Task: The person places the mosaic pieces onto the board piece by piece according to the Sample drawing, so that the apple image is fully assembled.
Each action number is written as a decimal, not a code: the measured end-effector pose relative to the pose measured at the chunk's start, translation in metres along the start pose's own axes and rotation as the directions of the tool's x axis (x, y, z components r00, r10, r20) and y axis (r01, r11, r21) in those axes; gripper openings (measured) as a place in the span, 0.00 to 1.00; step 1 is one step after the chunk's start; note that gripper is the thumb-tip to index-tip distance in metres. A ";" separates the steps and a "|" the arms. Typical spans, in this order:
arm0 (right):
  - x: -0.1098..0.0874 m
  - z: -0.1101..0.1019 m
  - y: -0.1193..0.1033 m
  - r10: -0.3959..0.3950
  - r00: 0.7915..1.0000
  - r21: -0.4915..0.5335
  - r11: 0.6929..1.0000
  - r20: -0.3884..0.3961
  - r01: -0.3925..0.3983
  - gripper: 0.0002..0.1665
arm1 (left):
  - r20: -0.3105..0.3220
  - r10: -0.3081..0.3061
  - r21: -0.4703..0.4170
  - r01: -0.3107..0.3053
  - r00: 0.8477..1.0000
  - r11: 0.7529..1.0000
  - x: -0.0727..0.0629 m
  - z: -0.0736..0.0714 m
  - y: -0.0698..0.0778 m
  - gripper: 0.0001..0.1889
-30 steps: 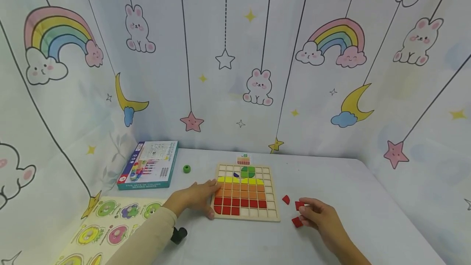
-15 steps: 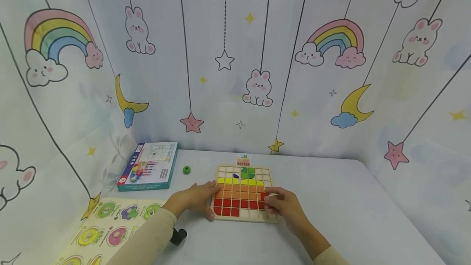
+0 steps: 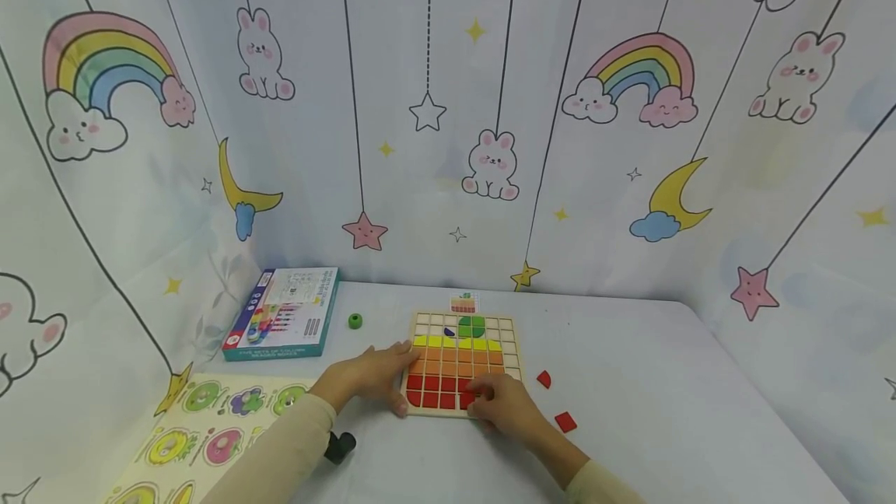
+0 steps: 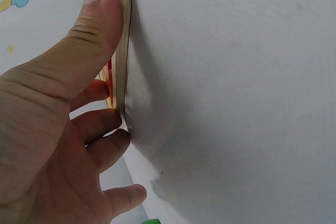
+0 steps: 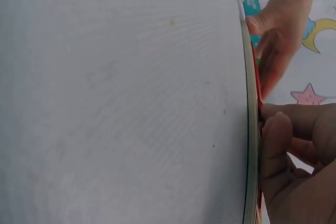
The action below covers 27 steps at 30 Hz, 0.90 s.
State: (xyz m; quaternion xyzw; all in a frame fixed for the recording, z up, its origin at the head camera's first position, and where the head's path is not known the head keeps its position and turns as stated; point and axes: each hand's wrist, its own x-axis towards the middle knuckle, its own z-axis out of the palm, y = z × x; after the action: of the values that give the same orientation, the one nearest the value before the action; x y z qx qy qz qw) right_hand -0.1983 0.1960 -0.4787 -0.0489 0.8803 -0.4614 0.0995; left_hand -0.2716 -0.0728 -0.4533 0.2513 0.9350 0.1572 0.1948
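A wooden grid board (image 3: 505,324) lies on the table with red, orange, yellow and green tiles in its cells. At its left edge my left hand (image 3: 369,376) rests with relaxed fingers; the left wrist view shows the thumb against the board's side. My right hand (image 3: 509,409) is over the front right part of the board. Its thumb and index finger pinch a red square tile (image 3: 464,401) in the front row, partly hidden by the fingers. Right of the board lie a loose red quarter-round tile (image 3: 544,379) and another red square tile (image 3: 565,421).
Behind the board lies a small pattern card (image 3: 464,302). A green bead (image 3: 355,321) and a boxed toy set (image 3: 283,316) are at the back left. Nearer are a fruit-picture sheet (image 3: 227,442) and a black object (image 3: 341,448) beside the left sleeve.
My right hand has gone left from the loose tiles to the board's front row, carrying a red square tile. My left hand has stayed at the board's left edge.
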 end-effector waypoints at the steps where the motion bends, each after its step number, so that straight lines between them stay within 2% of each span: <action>1: 0.000 0.001 -0.001 -0.004 1.000 -0.021 1.000 -0.004 0.004 0.17 | -0.003 0.001 0.003 -0.001 1.000 1.000 0.000 0.000 0.000 0.56; 6: -0.001 -0.005 0.000 -0.005 0.999 -0.082 0.997 -0.039 0.002 0.19 | -0.001 0.009 0.001 -0.009 1.000 1.000 0.001 0.000 -0.001 0.56; 9: -0.009 -0.024 0.008 0.018 0.995 -0.008 1.000 -0.096 -0.019 0.21 | 0.001 0.009 0.003 -0.009 1.000 1.000 0.001 -0.001 -0.001 0.55; 11: -0.019 -0.044 0.017 0.069 0.987 0.107 0.993 -0.143 -0.054 0.23 | 0.001 0.006 0.000 -0.006 1.000 1.000 0.000 -0.001 0.000 0.55; 13: -0.030 -0.066 0.029 0.140 0.974 0.237 0.967 -0.178 -0.095 0.24 | 0.002 0.003 0.000 -0.003 1.000 1.000 0.000 -0.002 0.000 0.55; 16: -0.046 -0.094 0.050 0.262 0.942 0.398 0.903 -0.209 -0.162 0.26 | 0.004 0.002 -0.006 -0.002 1.000 1.000 -0.001 -0.003 0.001 0.54; 18: -0.055 -0.106 0.062 0.319 0.923 0.454 0.869 -0.214 -0.195 0.28 | 0.004 0.003 0.000 -0.003 1.000 1.000 -0.002 -0.004 0.001 0.54; 20: -0.060 -0.112 0.072 0.344 0.917 0.480 0.851 -0.200 -0.214 0.29 | 0.000 0.004 0.002 -0.004 1.000 1.000 -0.002 -0.005 0.002 0.55; 22: -0.064 -0.113 0.078 0.357 0.915 0.470 0.851 -0.186 -0.236 0.29 | 0.000 0.003 -0.005 -0.003 1.000 1.000 -0.002 -0.004 0.001 0.55; 25: -0.065 -0.108 0.079 0.357 0.915 0.387 0.883 -0.190 -0.264 0.30 | 0.008 0.000 -0.022 0.000 1.000 1.000 -0.002 -0.003 0.001 0.55; 27: -0.064 -0.102 0.077 0.345 0.915 0.288 0.916 -0.208 -0.280 0.30 | 0.015 -0.002 -0.027 0.002 1.000 1.000 -0.002 -0.002 0.001 0.55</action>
State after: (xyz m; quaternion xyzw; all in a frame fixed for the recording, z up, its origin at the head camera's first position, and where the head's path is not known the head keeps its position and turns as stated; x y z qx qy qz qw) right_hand -0.1583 0.3332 -0.4767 0.1660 0.8161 -0.5497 0.0643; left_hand -0.2706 -0.0738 -0.4505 0.2489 0.9316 0.1677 0.2052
